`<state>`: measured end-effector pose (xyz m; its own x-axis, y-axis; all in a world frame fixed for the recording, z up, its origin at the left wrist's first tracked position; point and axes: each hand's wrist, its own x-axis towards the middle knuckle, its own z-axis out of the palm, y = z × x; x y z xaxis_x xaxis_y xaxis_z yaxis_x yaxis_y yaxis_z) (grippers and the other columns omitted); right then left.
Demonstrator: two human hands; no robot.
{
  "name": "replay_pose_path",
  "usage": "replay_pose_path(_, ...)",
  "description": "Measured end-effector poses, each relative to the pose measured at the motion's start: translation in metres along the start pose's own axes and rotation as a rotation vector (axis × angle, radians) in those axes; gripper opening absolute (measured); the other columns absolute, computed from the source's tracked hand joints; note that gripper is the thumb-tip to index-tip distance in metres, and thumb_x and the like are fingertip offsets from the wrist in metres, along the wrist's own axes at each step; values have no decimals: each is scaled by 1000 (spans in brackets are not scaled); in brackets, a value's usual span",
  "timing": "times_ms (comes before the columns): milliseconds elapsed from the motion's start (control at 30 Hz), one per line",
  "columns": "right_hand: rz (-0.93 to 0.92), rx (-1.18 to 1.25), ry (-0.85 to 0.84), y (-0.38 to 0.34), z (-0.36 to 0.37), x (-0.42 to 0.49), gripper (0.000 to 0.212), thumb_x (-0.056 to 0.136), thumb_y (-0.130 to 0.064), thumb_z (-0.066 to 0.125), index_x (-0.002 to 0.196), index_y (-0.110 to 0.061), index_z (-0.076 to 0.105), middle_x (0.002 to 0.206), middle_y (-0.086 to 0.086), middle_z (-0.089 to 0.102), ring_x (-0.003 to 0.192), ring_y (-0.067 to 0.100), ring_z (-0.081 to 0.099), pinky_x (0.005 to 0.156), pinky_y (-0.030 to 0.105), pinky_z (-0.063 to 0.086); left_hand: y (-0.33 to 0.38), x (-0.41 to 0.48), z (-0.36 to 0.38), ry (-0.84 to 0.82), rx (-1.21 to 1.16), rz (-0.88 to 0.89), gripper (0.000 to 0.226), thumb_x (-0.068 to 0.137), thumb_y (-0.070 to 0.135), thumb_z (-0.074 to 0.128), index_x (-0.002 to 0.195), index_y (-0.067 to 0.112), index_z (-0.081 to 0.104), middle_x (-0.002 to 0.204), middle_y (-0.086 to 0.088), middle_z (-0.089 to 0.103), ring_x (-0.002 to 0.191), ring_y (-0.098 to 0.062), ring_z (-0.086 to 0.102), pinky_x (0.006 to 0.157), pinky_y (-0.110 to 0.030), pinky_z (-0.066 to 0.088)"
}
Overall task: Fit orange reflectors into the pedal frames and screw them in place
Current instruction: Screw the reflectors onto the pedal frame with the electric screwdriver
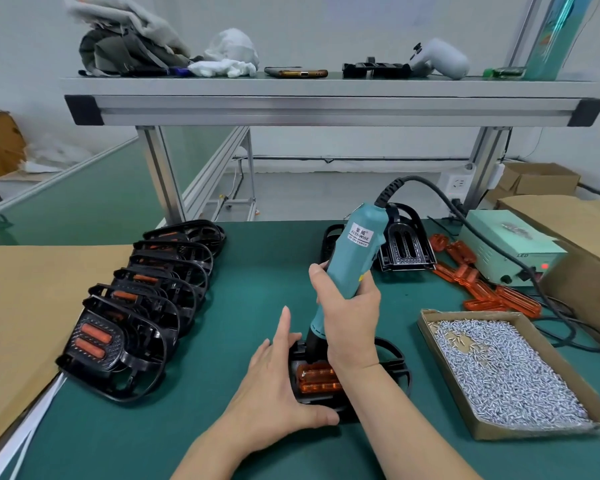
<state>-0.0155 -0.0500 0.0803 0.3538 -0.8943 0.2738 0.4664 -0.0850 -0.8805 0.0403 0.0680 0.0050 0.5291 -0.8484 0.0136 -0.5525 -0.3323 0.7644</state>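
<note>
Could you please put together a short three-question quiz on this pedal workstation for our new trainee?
1. True or false: the right hand grips the electric screwdriver, which points down at the pedal frame.
2. Where does the cardboard tray of screws lie? A) left of the pedal frame B) right of the pedal frame C) on top of it
3. Fill in: the left hand steadies the pedal frame, whose fitted reflector is coloured ____.
Key: 1 true; 2 B; 3 orange.

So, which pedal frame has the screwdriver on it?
The pedal frame nearest the camera, under the screwdriver, steadied by the left hand; others lie untouched.
</note>
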Motion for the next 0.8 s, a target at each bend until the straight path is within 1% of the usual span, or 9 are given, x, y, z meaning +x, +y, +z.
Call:
replay_pose_path(67, -3, -14, -16, 1, 0, -1, 13, 77, -21, 77, 78, -18, 65, 68, -8, 63, 59, 9, 53, 59, 20, 46, 0, 0, 0, -2, 7, 18, 152, 41, 76, 81, 137, 58, -35, 148, 33, 27, 147, -8, 13, 122, -41, 20)
replay_pose_path(100, -3, -19, -25, 2, 1, -1, 12, 77, -21, 77, 77, -21, 65, 68, -9, 63, 60, 9, 54, 60, 20, 46, 0, 0, -1, -4, 10, 27, 152, 42, 76, 81, 137, 58, -36, 144, 38, 26, 146, -4, 14, 123, -40, 20)
replay_pose_path(133, -4, -24, -33, 2, 1, -2, 13, 77, -21, 78, 76, -24, 65, 68, -9, 63, 60, 9, 54, 60, 20, 47, 0, 1, -1, -7, 14, 38, 152, 42, 75, 81, 136, 59, -37, 139, 46, 23, 144, 2, 14, 123, -38, 19)
replay_pose_path(200, -4, -33, -51, 3, 3, -3, 13, 77, -21, 78, 75, -27, 66, 68, -10, 63, 60, 8, 54, 61, 20, 47, 1, 1, -2, -14, 34, 74, 150, 44, 75, 81, 133, 59, -39, 129, 59, 19, 131, 24, 9, 122, -34, 17)
replay_pose_path(267, 2, -32, -78, 4, 4, -3, 11, 78, -21, 78, 77, -24, 68, 68, -8, 63, 60, 9, 54, 61, 21, 47, 2, 1, -2, -14, 51, 95, 150, 46, 75, 80, 132, 58, -41, 126, 63, 16, 123, 33, 5, 121, -32, 17)
replay_pose_path(367, -2, -46, -107, 5, 4, -3, 10, 78, -21, 78, 79, -18, 68, 66, -3, 61, 60, 12, 53, 62, 23, 48, 3, 0, -3, -13, 60, 104, 150, 47, 75, 80, 133, 56, -41, 126, 61, 18, 122, 34, 8, 120, -32, 19)
replay_pose_path(533, -9, -90, -101, 8, 4, -2, 16, 76, -28, 77, 71, -28, 62, 63, -9, 59, 56, 10, 52, 58, 22, 46, 3, 2, -2, -4, 63, 108, 149, 46, 74, 81, 132, 57, -40, 125, 61, 21, 122, 31, 14, 116, -26, 22)
replay_pose_path(633, 7, -112, -91, 11, 4, 0, 21, 75, -34, 77, 66, -28, 59, 58, -10, 56, 54, 10, 50, 56, 21, 44, 0, 2, -1, 0, 47, 87, 151, 45, 72, 82, 135, 57, -38, 125, 61, 21, 125, 29, 16, 113, -23, 24)
replay_pose_path(800, 14, -125, -63, 13, 3, 0, 22, 73, -37, 76, 66, -28, 58, 58, -9, 55, 54, 12, 49, 56, 22, 44, -2, 3, 2, 3, 30, 80, 153, 43, 73, 82, 138, 56, -37, 124, 62, 22, 125, 26, 20, 98, -11, 29)
